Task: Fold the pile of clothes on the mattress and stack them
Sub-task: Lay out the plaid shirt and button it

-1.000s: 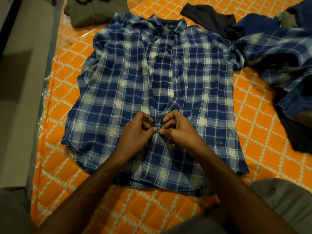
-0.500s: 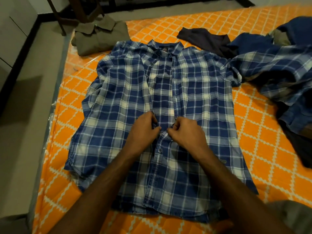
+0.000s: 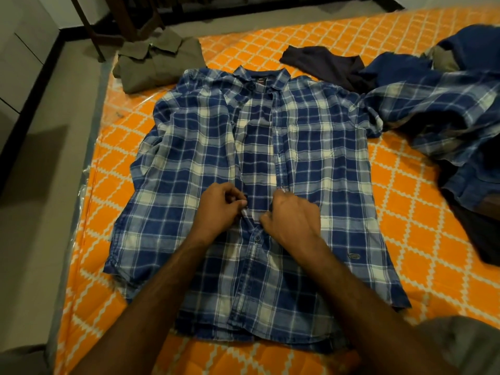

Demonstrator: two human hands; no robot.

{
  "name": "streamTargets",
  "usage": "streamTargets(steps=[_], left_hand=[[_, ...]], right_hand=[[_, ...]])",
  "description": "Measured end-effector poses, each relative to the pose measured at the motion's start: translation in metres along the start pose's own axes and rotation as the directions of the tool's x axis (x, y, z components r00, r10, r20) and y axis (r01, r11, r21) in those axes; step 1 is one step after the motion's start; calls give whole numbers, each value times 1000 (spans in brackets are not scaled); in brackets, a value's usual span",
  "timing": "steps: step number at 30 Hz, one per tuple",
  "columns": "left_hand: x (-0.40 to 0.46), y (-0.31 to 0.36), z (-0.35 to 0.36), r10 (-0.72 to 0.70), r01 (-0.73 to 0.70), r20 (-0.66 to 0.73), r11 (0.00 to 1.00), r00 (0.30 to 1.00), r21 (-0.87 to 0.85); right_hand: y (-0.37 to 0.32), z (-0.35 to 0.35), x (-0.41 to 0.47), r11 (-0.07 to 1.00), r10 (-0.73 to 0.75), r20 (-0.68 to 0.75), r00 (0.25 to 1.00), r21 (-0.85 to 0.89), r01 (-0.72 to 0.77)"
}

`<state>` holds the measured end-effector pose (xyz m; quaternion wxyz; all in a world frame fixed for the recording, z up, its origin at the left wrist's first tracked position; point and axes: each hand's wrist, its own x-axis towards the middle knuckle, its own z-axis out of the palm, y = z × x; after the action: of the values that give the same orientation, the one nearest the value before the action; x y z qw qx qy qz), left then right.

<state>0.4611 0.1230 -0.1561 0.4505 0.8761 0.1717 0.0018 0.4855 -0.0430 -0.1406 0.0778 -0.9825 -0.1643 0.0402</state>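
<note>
The left hand (image 3: pixel 220 209) has its fingers curled in, thumb and fingertips pinching the left edge of the open placket of the plaid shirt (image 3: pixel 189 171). The right hand (image 3: pixel 293 215) is curled too, its fingers clamped on the opposite placket edge, knuckles up. The two hands sit close together at mid-front, with a narrow gap of cloth between them. Just near of them a small dark button (image 3: pixel 256 238) is done up; far of them the front lies open up to the collar.

The shirt is thin woven cotton, blue with pale cream checks, soft and slightly rumpled. It lies flat, front up, collar at the far end, hem near, sleeves bunched along its sides, in the middle of the mattress (image 3: pixel 405 212). The mattress cover is quilted orange with a white zigzag diamond pattern; clear plastic wrap shows at its left edge.

At the far left corner lies a folded olive shirt (image 3: pixel 157 66). At far right lies a loose heap of clothes (image 3: pixel 446 117): another blue plaid piece, dark navy cloth and a dark garment (image 3: pixel 324 63) spread flat.
</note>
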Motion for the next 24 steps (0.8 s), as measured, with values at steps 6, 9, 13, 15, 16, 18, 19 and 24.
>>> streamTargets(steps=[6,9,13,15,16,18,19,24], left_hand=[[1,14,2,-126,133,48,966,991,-221],[2,16,5,-165,183,82,936,983,-302],[3,14,6,-172,193,89,914,981,-356],[3,14,8,-168,189,89,915,982,-355],[3,14,9,-165,185,85,916,983,-355],[1,13,11,-158,175,77,916,984,-361],[1,12,12,-154,172,77,913,985,-370],[0,9,14,-161,177,73,901,984,-397]], right_hand=[[11,-17,10,777,87,166,982,605,-171],[12,-13,16,566,100,200,975,794,-221],[10,0,16,302,81,312,947,897,-322],[9,3,17,250,89,321,943,909,-333],[9,3,17,233,93,320,943,914,-333],[8,3,17,216,101,314,944,919,-329],[8,4,16,218,108,309,945,920,-326],[9,8,15,251,130,284,950,917,-308]])
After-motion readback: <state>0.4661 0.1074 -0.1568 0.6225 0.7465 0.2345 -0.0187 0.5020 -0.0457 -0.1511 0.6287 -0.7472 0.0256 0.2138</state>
